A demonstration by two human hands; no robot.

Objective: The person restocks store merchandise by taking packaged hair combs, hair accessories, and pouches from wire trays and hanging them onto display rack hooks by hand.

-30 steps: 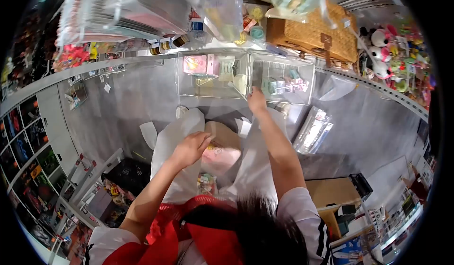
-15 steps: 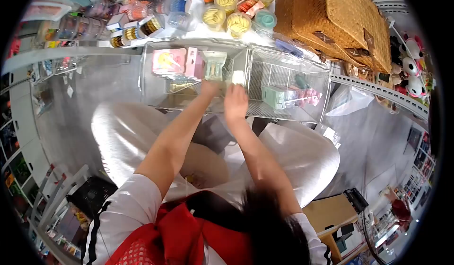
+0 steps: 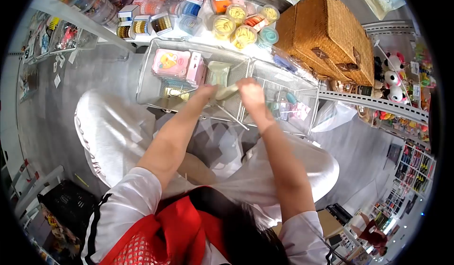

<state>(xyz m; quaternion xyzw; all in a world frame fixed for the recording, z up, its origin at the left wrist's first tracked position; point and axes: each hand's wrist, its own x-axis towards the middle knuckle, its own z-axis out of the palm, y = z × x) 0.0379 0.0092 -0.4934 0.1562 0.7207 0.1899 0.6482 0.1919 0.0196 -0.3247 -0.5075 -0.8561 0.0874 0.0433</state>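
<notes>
Over the left wire basket (image 3: 142, 87), my left hand (image 3: 206, 94) and my right hand (image 3: 250, 92) are closed on opposite ends of a pale, flat item (image 3: 228, 92). A thin metal rod (image 3: 232, 115) slants below it across the basket's front edge. Behind my left hand lies a pale green package (image 3: 218, 71). Pink boxes (image 3: 171, 62) stand in the basket's left part. The right wire basket (image 3: 309, 113) holds small pink and green packages (image 3: 294, 109).
A wicker case (image 3: 331, 38) sits on the shelf at the right rear, beside tubs of yellow pieces (image 3: 223, 26). Plush toys (image 3: 393, 78) hang at the right. A black crate (image 3: 68, 206) stands at the lower left. Another person (image 3: 371, 234) shows at the lower right.
My hands have come from inside the left basket to above it, with the pale item now between them. My right hand has shifted right. The view has tilted slightly.
</notes>
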